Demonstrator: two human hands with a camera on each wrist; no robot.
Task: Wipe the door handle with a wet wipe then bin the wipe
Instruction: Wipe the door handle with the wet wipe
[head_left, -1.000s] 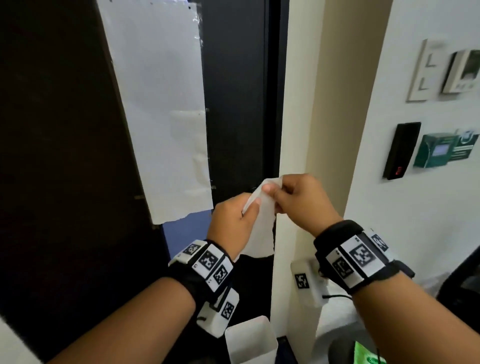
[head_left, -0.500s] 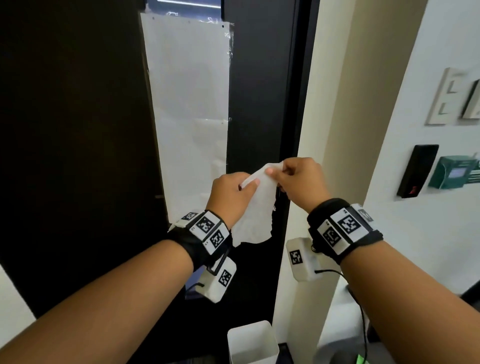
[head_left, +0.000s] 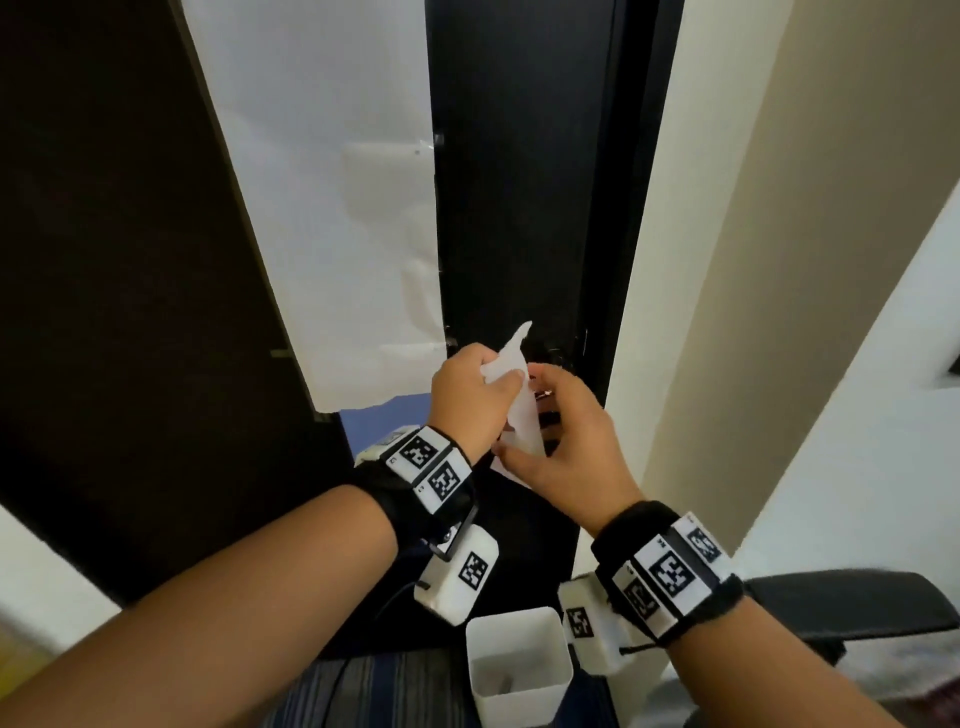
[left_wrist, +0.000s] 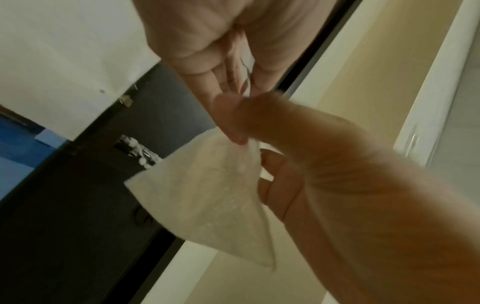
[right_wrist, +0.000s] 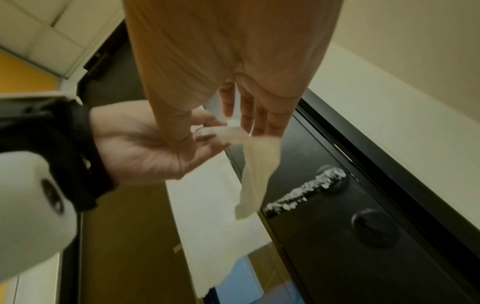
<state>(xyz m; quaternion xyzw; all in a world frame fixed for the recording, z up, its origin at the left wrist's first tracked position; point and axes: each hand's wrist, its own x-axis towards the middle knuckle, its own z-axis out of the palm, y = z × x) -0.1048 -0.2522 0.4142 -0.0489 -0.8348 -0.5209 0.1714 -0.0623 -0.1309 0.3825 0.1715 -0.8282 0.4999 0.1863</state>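
A white wet wipe (head_left: 519, 410) hangs upright between both hands, close in front of the black door. My left hand (head_left: 498, 374) pinches its upper part between thumb and fingers. My right hand (head_left: 524, 436) holds it lower down, thumb in front and fingers behind (left_wrist: 280, 185). The head view hides the door handle behind the hands. In the right wrist view the handle (right_wrist: 306, 193) is a black lever speckled with white residue, just beyond the wipe's hanging end (right_wrist: 252, 185). A white bin (head_left: 514, 660) stands on the floor below the hands.
A round black thumb-turn (right_wrist: 374, 227) sits below the handle. White paper (head_left: 332, 208) covers the door's glass panel to the left. A cream door frame and wall (head_left: 727, 260) rise on the right. A black chair arm (head_left: 852, 597) juts in at lower right.
My right hand has slid from the wipe's top corner down to its lower part. Both hands have moved closer to the door, and the view has tilted down.
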